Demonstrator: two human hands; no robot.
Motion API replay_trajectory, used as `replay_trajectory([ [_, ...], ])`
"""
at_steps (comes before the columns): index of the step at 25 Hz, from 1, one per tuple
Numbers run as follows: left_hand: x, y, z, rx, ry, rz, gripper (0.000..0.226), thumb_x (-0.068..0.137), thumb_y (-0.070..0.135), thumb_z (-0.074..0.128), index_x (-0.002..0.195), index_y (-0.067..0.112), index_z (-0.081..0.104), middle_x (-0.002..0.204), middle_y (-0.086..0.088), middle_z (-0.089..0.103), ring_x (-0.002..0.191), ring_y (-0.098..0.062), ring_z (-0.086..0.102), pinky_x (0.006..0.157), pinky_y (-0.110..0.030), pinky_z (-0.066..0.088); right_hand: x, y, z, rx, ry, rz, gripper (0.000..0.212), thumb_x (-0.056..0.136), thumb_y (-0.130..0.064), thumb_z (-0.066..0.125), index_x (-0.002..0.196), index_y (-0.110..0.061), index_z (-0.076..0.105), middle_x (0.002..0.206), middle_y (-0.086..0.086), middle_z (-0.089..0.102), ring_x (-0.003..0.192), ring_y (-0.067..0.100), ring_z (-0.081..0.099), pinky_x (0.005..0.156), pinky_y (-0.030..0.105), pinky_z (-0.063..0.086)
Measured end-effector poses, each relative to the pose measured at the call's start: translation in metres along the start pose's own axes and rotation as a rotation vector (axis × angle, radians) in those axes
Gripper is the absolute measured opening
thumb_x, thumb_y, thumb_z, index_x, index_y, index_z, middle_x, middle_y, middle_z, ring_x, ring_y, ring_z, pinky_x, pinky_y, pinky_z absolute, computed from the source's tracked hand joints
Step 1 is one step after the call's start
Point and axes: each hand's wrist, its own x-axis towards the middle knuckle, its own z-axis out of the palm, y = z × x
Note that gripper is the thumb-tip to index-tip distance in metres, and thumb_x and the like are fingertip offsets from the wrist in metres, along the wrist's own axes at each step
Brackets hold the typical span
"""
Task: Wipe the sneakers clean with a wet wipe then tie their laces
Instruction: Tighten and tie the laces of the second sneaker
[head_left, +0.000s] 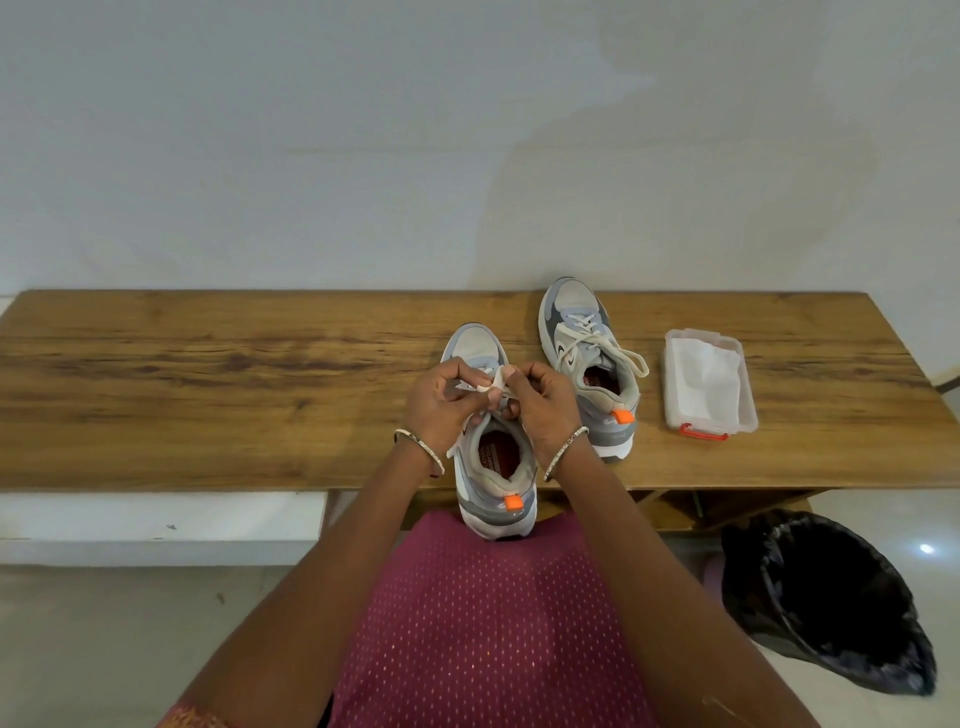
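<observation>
Both hands, left hand (440, 400) and right hand (540, 402), pinching laces (493, 383) on near sneaker (496, 467). Keep loops even, cinch snug over tongue.

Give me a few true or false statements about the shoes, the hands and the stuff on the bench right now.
1. Both hands hold the laces of the near sneaker. True: left hand, right hand.
2. The far sneaker lies on its side. False: it stands upright on the bench.
3. The wipe box is open. True.
4. The box sits left of both sneakers. False: it is to their right.
5. The bin stands on the bench. False: it is on the floor.
</observation>
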Motion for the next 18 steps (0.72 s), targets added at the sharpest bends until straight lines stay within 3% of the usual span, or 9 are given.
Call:
replay_trajectory([
  [2,-0.002,-0.001,0.001,0.263,0.004,0.231,0.02,0.078,-0.002,0.077,0.077,0.015,0.068,0.091,0.007,0.072,0.085,-0.01,0.071,0.07,-0.029,0.059,0.005,-0.003,-0.002,-0.019,-0.019,0.041,0.017,0.097,-0.011,0.062,0.091,0.004,0.067,0.065,0.008,0.064,0.052,0.011,0.057,0.052,0.023,0.05],
  [4,-0.003,0.0,0.0,0.535,-0.001,0.468,0.011,0.079,0.001,0.073,0.083,0.011,0.071,0.093,0.016,0.069,0.084,0.001,0.065,0.069,-0.021,0.055,0.011,-0.005,-0.003,-0.07,-0.037,0.087,0.013,0.095,-0.008,0.063,0.087,0.002,0.069,0.067,0.011,0.065,0.053,0.015,0.058,0.052,0.025,0.051],
  [9,-0.006,0.002,0.002,0.975,0.039,0.676,0.004,0.084,0.009,0.064,0.081,0.009,0.061,0.071,0.001,0.067,0.058,-0.021,0.061,0.048,-0.03,0.044,0.012,-0.012,-0.002,-0.057,-0.036,0.117,0.009,0.091,0.002,0.064,0.084,-0.003,0.066,0.068,0.012,0.065,0.05,0.016,0.056,0.051,0.026,0.051],
  [11,-0.006,0.005,0.003,0.931,0.016,0.574,0.005,0.087,0.009,0.062,0.085,0.008,0.057,0.074,-0.001,0.066,0.062,-0.022,0.061,0.052,-0.032,0.046,0.003,-0.016,-0.003,0.034,-0.034,0.081,0.005,0.09,0.003,0.065,0.091,-0.001,0.062,0.069,0.011,0.064,0.053,0.016,0.059,0.053,0.026,0.053],
  [14,-0.004,0.011,0.0,0.602,0.042,0.246,0.016,0.089,0.015,0.069,0.083,0.013,0.054,0.078,0.0,0.065,0.07,-0.013,0.059,0.062,-0.023,0.044,-0.015,-0.014,-0.014,0.032,-0.021,-0.04,0.007,0.087,0.003,0.067,0.092,0.002,0.063,0.073,0.008,0.063,0.066,0.014,0.06,0.062,0.023,0.051],
  [18,-0.005,0.015,0.002,0.239,0.044,-0.124,0.02,0.091,0.018,0.069,0.081,0.014,0.052,0.09,-0.026,0.067,0.073,-0.024,0.059,0.062,-0.034,0.047,-0.038,-0.006,-0.022,-0.299,0.036,-0.224,0.015,0.083,-0.028,0.076,0.084,-0.014,0.071,0.084,-0.003,0.071,0.08,0.011,0.065,0.071,0.027,0.053],
])
